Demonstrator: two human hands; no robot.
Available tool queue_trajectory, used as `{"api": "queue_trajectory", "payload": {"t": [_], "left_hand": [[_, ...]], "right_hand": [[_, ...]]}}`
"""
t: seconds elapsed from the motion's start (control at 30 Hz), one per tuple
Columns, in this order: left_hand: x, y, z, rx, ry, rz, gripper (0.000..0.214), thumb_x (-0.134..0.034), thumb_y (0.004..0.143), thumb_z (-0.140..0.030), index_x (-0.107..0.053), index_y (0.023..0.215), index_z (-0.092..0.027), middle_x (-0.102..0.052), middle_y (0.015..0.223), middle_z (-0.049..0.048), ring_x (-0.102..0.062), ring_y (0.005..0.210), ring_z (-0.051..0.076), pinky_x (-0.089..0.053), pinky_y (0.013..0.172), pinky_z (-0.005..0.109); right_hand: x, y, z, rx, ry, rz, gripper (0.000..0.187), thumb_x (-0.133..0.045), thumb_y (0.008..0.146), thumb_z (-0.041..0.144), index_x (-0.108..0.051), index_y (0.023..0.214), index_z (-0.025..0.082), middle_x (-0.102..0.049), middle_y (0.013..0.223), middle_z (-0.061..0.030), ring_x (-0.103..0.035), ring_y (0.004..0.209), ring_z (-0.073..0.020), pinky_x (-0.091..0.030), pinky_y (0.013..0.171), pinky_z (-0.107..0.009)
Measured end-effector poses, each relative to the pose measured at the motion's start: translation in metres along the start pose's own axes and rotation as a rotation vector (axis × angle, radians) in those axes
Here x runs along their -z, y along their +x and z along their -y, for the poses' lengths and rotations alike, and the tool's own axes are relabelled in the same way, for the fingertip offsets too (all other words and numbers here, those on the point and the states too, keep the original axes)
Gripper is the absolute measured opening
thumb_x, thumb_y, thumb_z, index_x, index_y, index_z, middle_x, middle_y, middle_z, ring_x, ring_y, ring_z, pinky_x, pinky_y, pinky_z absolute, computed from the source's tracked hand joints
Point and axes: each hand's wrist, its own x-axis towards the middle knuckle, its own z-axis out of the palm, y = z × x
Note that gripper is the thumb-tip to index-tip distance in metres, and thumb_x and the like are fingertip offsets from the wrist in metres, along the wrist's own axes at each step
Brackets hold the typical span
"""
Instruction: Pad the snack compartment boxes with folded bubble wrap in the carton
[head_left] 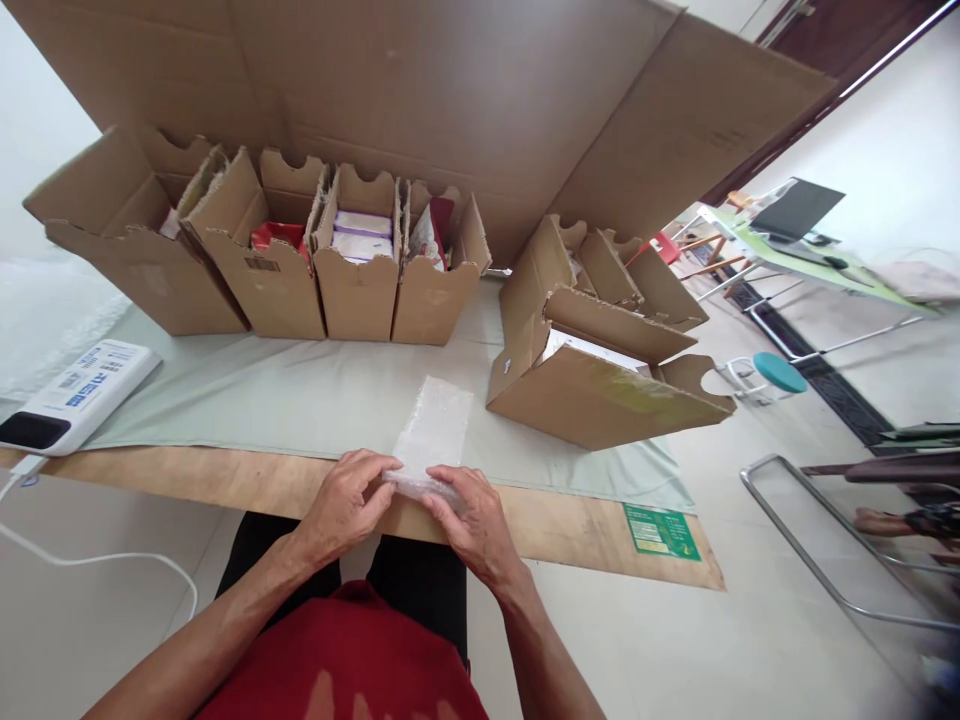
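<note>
A strip of clear bubble wrap (433, 425) lies on the pale green cloth (300, 390), its near end at the table's front edge. My left hand (349, 500) pinches the left side of that near end between thumb and fingers. On the right side, my right hand (474, 515) grips the same end, thumb below and fingers above. The near end looks folded or rolled into a thicker bundle; whether anything is wrapped inside, I cannot tell.
Several cardboard bins (358, 295) with small packages stand along the back. More cardboard bins (600, 390) are at the right. A white power bank (90, 390) with a cable lies at the left. A green card (661, 532) is on the wooden edge. At far right, a person's hand (881, 522) shows.
</note>
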Motion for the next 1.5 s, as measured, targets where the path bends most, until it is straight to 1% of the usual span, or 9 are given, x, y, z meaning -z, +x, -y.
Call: {"api": "queue_trajectory", "payload": {"t": [0.23,0.43,0.67,0.8,1.0,1.17,1.3,1.4,1.5], "left_hand": [[-0.003,0.024,0.002,0.163,0.091,0.087,0.03,-0.056,0.09,-0.023,-0.067,0.118,-0.021,-0.069,0.073,-0.0015,-0.064,0.068,0.017,-0.051,0.071,0.029],[-0.011,0.032,0.008,0.162,0.254,0.099,0.034,-0.06,0.09,-0.022,-0.065,0.123,-0.02,-0.07,0.081,0.0018,-0.067,0.073,0.02,-0.053,0.074,0.031],[0.008,0.015,-0.003,-0.138,0.079,0.049,0.035,-0.056,0.088,-0.017,-0.064,0.123,-0.019,-0.062,0.136,0.0145,-0.057,0.127,0.029,-0.048,0.106,0.047],[0.008,0.015,-0.004,-0.059,-0.005,0.077,0.027,-0.053,0.093,-0.02,-0.067,0.116,-0.019,-0.074,0.107,0.0089,-0.067,0.103,0.023,-0.054,0.092,0.041],[-0.011,0.04,0.006,0.157,0.065,0.095,0.028,-0.059,0.09,-0.027,-0.07,0.115,-0.019,-0.075,0.09,0.0048,-0.068,0.081,0.021,-0.055,0.081,0.036],[-0.017,0.045,0.003,0.211,0.036,-0.01,0.034,-0.061,0.088,-0.031,-0.067,0.118,-0.017,-0.07,0.096,0.0064,-0.063,0.074,0.018,-0.055,0.072,0.033],[-0.012,0.027,-0.005,0.406,-0.248,-0.133,0.042,-0.06,0.09,-0.04,-0.062,0.125,-0.017,-0.069,0.108,0.0097,-0.068,0.085,0.018,-0.058,0.07,0.031],[-0.014,0.014,-0.012,0.504,-0.505,-0.047,0.057,-0.059,0.091,-0.04,-0.05,0.141,-0.014,-0.066,0.128,0.0167,-0.069,0.11,0.023,-0.059,0.091,0.038],[-0.02,0.01,-0.022,0.513,-0.662,0.053,0.071,-0.056,0.091,-0.037,-0.033,0.153,-0.012,-0.061,0.139,0.02,-0.065,0.124,0.026,-0.055,0.102,0.041]], "right_hand": [[-0.004,-0.012,-0.001,0.047,-0.224,-0.335,0.032,-0.061,0.095,0.025,-0.061,0.127,0.024,-0.067,0.124,-0.012,-0.062,0.112,-0.0289,-0.048,0.093,-0.046],[-0.014,-0.006,0.001,0.12,-0.283,-0.015,0.037,-0.06,0.092,0.017,-0.061,0.128,0.021,-0.067,0.129,-0.012,-0.059,0.117,-0.031,-0.046,0.094,-0.048],[-0.005,0.0,-0.008,0.054,-0.112,-0.038,0.028,-0.049,0.102,0.022,-0.066,0.124,0.025,-0.075,0.114,-0.0078,-0.067,0.103,-0.0248,-0.048,0.091,-0.043],[0.005,0.002,-0.006,-0.052,0.031,0.01,0.025,-0.052,0.102,0.031,-0.069,0.12,0.027,-0.077,0.11,-0.0045,-0.07,0.096,-0.0232,-0.052,0.088,-0.039],[0.001,0.002,-0.011,-0.006,-0.226,-0.2,0.028,-0.056,0.099,0.031,-0.066,0.125,0.025,-0.067,0.127,-0.011,-0.061,0.117,-0.0292,-0.047,0.095,-0.046],[-0.009,-0.002,-0.014,0.054,-0.3,-0.011,0.037,-0.061,0.094,0.023,-0.063,0.131,0.024,-0.065,0.133,-0.0116,-0.058,0.12,-0.0319,-0.045,0.096,-0.049],[-0.012,0.0,-0.019,-0.056,-0.136,-0.155,0.031,-0.052,0.098,0.021,-0.067,0.125,0.025,-0.072,0.122,-0.0094,-0.064,0.112,-0.0276,-0.049,0.095,-0.045],[-0.01,0.002,-0.015,-0.218,0.16,-0.236,0.025,-0.055,0.098,0.029,-0.069,0.118,0.024,-0.075,0.111,-0.0068,-0.07,0.099,-0.0242,-0.055,0.088,-0.038],[-0.012,-0.002,-0.002,-0.347,0.508,-0.157,0.026,-0.057,0.098,0.039,-0.07,0.113,0.021,-0.076,0.098,-0.0046,-0.071,0.084,-0.0208,-0.057,0.074,-0.03]]}}
